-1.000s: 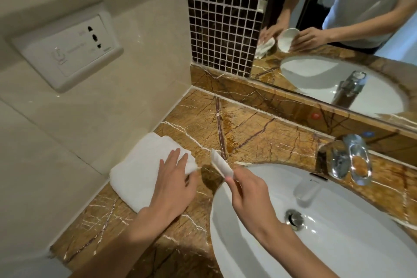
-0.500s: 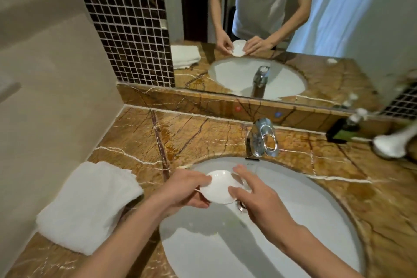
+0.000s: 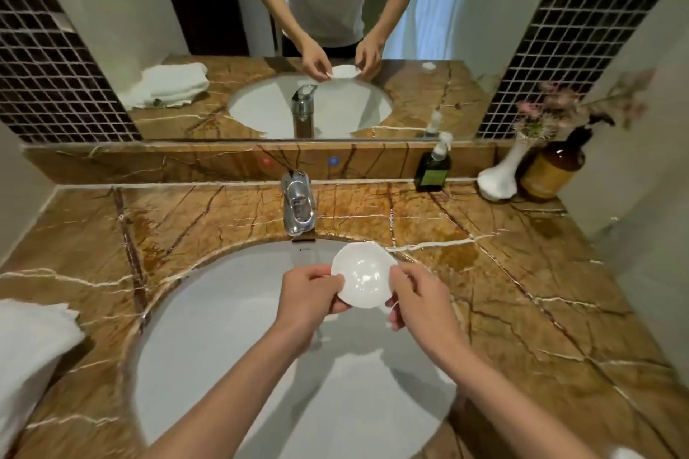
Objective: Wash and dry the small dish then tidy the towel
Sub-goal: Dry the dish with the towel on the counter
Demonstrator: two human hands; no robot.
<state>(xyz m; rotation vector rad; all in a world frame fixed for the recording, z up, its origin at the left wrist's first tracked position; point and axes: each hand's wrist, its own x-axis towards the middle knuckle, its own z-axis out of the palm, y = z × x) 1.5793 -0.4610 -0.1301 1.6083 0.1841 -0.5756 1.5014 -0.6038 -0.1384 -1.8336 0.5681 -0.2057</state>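
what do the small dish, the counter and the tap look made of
Small dish: glazed white ceramic or porcelain by its glossy highlights. Counter: polished brown stone, probably marble, with pale and dark veins. Tap: chromed metal, mirror-bright.

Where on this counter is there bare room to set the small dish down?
Bare marble lies right of the sink, in front of the green pump bottle, and between the faucet and the folded towel. The back right corner is crowded: white vase, amber bottle.
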